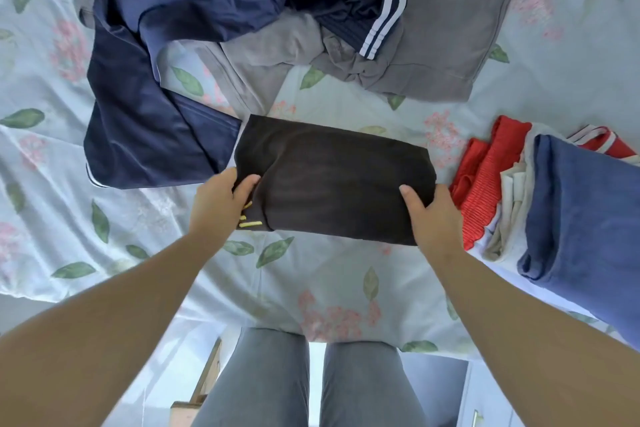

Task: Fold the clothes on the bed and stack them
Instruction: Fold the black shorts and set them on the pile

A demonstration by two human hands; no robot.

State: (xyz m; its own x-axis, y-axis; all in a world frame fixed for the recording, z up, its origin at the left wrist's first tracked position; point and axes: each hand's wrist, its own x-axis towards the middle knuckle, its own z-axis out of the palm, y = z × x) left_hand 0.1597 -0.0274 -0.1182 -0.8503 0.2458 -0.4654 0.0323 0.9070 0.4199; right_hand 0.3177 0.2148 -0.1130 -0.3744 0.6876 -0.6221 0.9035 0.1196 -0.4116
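Note:
A folded black garment point(332, 177) with small yellow marks at its near left corner lies in the middle of the bed. My left hand point(221, 201) grips its left end, fingers curled over the edge. My right hand point(429, 215) holds its right end, thumb on top and fingers hidden beneath. To the right sits a stack of folded clothes: a blue piece point(581, 215) on top, with white point(512, 204) and red point(485, 187) pieces under it.
Unfolded clothes lie at the back: a navy tracksuit piece with white stripes point(194, 28) and a grey garment point(446, 28). The floral bedsheet point(329, 291) runs to the near edge, where my legs in grey trousers point(263, 381) stand.

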